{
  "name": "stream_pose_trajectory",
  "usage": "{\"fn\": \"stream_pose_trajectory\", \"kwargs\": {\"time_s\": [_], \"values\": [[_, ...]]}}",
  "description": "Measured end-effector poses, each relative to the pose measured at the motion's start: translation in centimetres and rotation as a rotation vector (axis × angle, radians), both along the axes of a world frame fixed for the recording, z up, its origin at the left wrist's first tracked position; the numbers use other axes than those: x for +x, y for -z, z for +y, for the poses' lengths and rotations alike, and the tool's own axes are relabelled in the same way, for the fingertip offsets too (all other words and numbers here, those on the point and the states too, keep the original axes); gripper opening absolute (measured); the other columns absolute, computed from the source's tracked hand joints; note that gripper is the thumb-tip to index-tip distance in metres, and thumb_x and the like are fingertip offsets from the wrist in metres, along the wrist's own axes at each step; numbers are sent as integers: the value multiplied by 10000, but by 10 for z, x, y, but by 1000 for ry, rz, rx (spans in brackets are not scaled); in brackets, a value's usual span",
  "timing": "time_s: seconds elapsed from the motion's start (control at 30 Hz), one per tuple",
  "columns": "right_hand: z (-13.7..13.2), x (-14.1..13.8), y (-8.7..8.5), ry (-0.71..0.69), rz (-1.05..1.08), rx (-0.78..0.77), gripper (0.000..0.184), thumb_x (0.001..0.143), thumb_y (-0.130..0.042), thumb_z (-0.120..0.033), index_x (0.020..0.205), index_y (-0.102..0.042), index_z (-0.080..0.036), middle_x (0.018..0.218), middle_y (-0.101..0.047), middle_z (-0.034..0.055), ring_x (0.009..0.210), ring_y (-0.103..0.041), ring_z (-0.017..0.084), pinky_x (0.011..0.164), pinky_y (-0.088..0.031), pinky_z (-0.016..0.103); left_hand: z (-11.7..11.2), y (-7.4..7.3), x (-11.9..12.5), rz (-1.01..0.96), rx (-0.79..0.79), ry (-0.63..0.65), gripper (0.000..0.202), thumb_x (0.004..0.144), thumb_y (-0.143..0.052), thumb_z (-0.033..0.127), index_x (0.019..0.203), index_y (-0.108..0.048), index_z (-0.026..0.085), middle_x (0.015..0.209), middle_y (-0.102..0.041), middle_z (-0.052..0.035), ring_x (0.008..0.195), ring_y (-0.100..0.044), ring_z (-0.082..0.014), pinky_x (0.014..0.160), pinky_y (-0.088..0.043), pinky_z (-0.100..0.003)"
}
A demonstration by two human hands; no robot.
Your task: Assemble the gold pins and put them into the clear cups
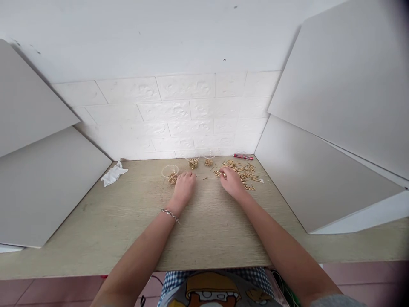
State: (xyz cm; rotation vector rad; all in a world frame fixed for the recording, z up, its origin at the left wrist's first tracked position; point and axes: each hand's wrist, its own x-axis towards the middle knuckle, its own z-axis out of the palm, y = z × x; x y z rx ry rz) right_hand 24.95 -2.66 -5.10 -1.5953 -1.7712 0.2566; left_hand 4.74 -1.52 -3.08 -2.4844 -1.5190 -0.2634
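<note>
The red tube (243,157) by the wall bears pale marks too small to read, and three clear cups, a near cup (164,171), a middle cup (187,158) and a right-hand cup (205,156), each hold small gold pieces (172,179). The left hand (185,185) curls beside the near cup, its hold hidden. The right hand (231,182) bends its fingers over the left edge of one spread of gold sticks (246,172), too many to count, on the table (204,230); whether it grips any I cannot tell.
</note>
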Motion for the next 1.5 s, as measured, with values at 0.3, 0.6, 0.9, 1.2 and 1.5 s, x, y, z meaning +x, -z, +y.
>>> {"fn": "stream_pose_trajectory", "kwargs": {"time_s": [0.3,0.6,0.9,1.2,1.5], "values": [[26,-43,-41,-291,-71,113,412,780,-380,-65,1153,-522,-166,1207,-522,80,1056,-506,162,873,-396,268,9,12,-2,54,-54,-105,259,848,-349,73,894,-603,87,882,-604,-146,880,-568,-244,750,-425,-333],[92,-80,-71,-405,-552,-429,249,755,-495,-137,944,-657,-152,1034,-654,114,855,-618,199,679,-432,241,11,20,-11,-95,-109,-86,250,857,-323,63,908,-568,67,900,-565,-157,874,-538,-222,798,-404,-336],[95,-91,-79,-409,-639,-505,217,687,-571,-163,866,-684,-112,895,-687,133,738,-635,206,552,-406,233,6,14,-10,61,-70,-39,263,825,-311,7,904,-558,50,898,-550,-156,860,-518,-219,764,-402,-333],[93,-88,-75,-412,-624,-456,313,703,-555,-205,974,-661,-90,953,-679,137,758,-630,184,536,-397,213,5,20,-11,130,20,25,241,808,-332,3,891,-556,38,869,-546,-170,839,-498,-226,723,-396,-334],[90,-86,-81,-379,-602,-439,294,699,-544,-161,941,-673,-56,1009,-655,200,824,-630,225,597,-411,239,2,19,-12,-11,-114,-71,257,833,-319,35,924,-559,34,897,-545,-194,835,-531,-224,705,-425,-318]]}}
